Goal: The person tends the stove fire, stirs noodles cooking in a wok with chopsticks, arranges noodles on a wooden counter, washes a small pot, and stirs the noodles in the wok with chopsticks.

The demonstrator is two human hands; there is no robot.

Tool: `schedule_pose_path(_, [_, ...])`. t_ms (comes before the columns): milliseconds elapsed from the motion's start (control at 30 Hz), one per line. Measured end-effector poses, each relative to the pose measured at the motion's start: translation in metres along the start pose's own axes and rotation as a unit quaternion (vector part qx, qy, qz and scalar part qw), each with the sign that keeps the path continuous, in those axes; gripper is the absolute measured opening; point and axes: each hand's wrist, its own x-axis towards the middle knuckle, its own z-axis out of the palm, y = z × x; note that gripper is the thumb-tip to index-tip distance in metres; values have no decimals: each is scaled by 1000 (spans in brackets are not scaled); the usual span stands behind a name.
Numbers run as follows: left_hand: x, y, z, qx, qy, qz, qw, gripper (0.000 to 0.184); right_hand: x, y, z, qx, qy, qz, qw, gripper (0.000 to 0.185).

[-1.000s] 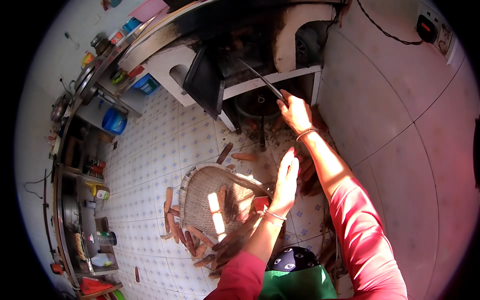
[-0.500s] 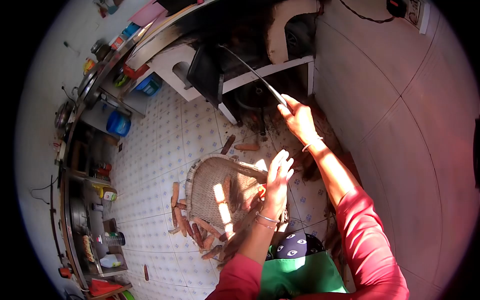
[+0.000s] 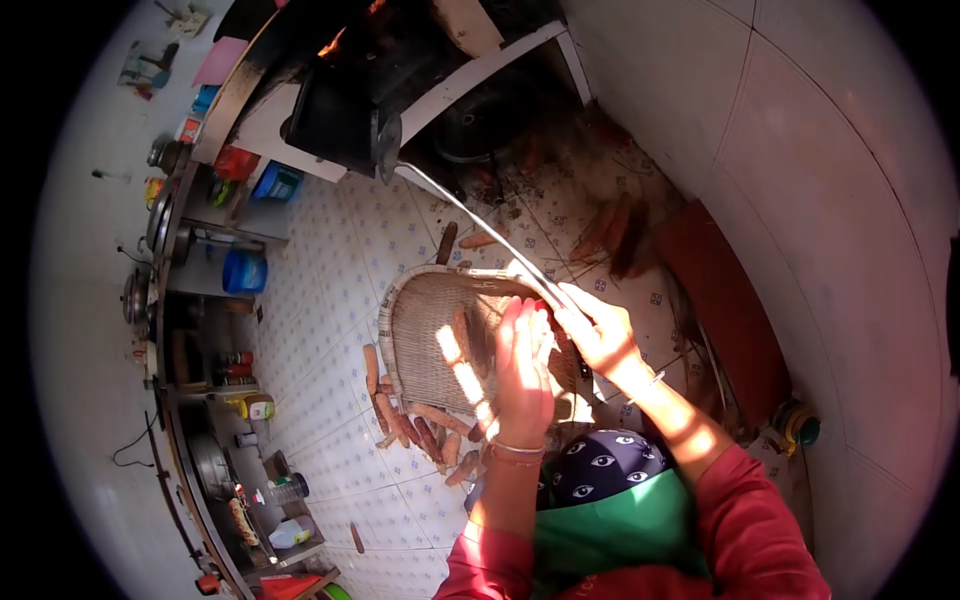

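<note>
My right hand [image 3: 603, 338] is closed round the end of a long metal ladle [image 3: 465, 208]. The round, dark head of the ladle points away from me, in front of the stove's open black door [image 3: 335, 112]. Close beside the right hand, my left hand [image 3: 523, 380] is raised with its fingers stretched out, apparently holding nothing. Strong sunlight washes out its fingertips, so whether they touch the handle is hard to see. Below both hands a woven basket [image 3: 415, 330] lies on the floor, partly hidden by the left hand.
Flames [image 3: 333, 42] show in the stove. Several corncobs [image 3: 410, 425] lie left of the basket, and more lie near the stove. A reddish-brown board [image 3: 725, 305] stands along the right wall. Shelves with a blue bucket [image 3: 245, 271] and bottles line the left side.
My right hand has drawn the ladle back from the stove, so its head shows outside the opening. My left hand now stands next to the right. The view has shifted, and flames have appeared.
</note>
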Motion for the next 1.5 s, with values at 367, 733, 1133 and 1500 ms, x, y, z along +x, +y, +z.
schedule_pose_path(367, [-25, -6, 12, 27, 6, 15, 999, 38, -39, -14, 9, -138, -33, -53, 988, 34])
schedule_pose_path(733, [-12, 7, 6, -22, -7, 52, 998, 43, -8, -41, 27, -157, 39, -142, 977, 35])
schedule_pose_path(1133, [-4, 17, 33, -85, -114, 58, 988, 46, 42, -71, 9, -45, 79, 12, 996, 35])
schedule_pose_path(1500, [3, 18, 21, -113, -46, -19, 992, 43, 111, -75, 17, 17, 57, 85, 995, 26])
